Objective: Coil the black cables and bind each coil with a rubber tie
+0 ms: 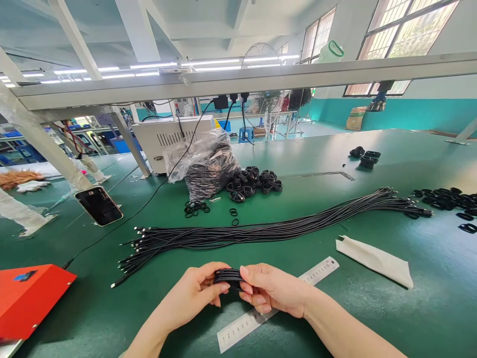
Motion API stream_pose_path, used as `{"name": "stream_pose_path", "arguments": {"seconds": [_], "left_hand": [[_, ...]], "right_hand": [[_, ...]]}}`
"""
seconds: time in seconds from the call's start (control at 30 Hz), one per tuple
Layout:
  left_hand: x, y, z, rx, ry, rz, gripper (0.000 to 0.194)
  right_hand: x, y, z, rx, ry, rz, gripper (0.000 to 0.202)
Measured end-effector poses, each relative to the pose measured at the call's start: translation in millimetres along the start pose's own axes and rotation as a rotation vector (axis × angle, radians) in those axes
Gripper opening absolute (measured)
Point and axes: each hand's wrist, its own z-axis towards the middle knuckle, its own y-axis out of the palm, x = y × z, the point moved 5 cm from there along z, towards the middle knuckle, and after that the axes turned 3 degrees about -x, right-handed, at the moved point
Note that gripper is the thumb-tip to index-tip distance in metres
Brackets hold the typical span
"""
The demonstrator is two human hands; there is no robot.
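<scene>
Between both hands is a small bundle of coiled black cable, held above the green table. My left hand is closed on its left end, thumb below and fingers behind. At the right end, my right hand pinches the same coil with thumb and fingers. A steel ruler lies slantwise beneath the right hand, which covers its middle. Just beyond the hands stretches a long bundle of straight black cables with connectors at its ends.
Behind the cables are a plastic bag, a heap of coiled cables and small black rings. A red machine stands left, near a phone. A pale cloth-like strip and black pieces lie right. A metal beam crosses overhead.
</scene>
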Motion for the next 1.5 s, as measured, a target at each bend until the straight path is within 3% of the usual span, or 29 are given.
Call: {"name": "stream_pose_path", "arguments": {"seconds": [0.17, 0.3, 0.43, 0.57, 0.73, 0.97, 1.2, 1.33, 1.43, 1.5], "left_hand": [[1.3, 2.5, 1.7, -0.033, 0.037, 0.271, 0.019], [3.8, 8.6, 1.7, 0.047, 0.079, 0.458, 0.014], [2.2, 21.7, 4.3, 0.104, 0.086, 0.526, 0.026], [-5.4, 26.0, 10.9, 0.092, 0.05, 0.472, 0.008], [-6.7, 21.4, 14.4, 0.091, 0.033, 0.342, 0.007], [-13.5, 24.4, 19.4, 0.228, -0.011, 0.302, 0.008], [-21.9, 22.8, 18.4, 0.374, -0.01, 0.259, 0.016], [-17.7, 20.7, 18.5, 0.398, 0.029, 0.154, 0.015], [-17.3, 15.3, 22.8, 0.431, 0.026, 0.015, 0.019], [-20.2, 10.3, 25.2, 0.473, 0.005, -0.098, 0.028]], "right_hand": [[6.0, -5.4, 1.4, 0.119, 0.022, -0.296, 0.048], [10.5, -3.9, -0.2, 0.197, 0.068, -0.446, 0.049], [14.0, 0.7, 0.2, 0.252, 0.093, -0.512, 0.048], [14.3, 5.9, 5.5, 0.282, 0.06, -0.469, 0.045], [6.3, 8.2, 7.5, 0.319, -0.085, -0.337, 0.048], [13.1, 1.7, 11.2, 0.315, -0.08, -0.346, 0.037], [2.6, 12.0, 7.7, 0.43, -0.179, -0.64, 0.031], [-5.5, 16.0, 3.4, 0.365, -0.212, -0.759, 0.031], [-24.8, -1.2, 14.4, 0.355, -0.152, -0.917, 0.027], [-50.2, -27.1, 27.0, 0.548, -0.12, -1.11, 0.016]]}}
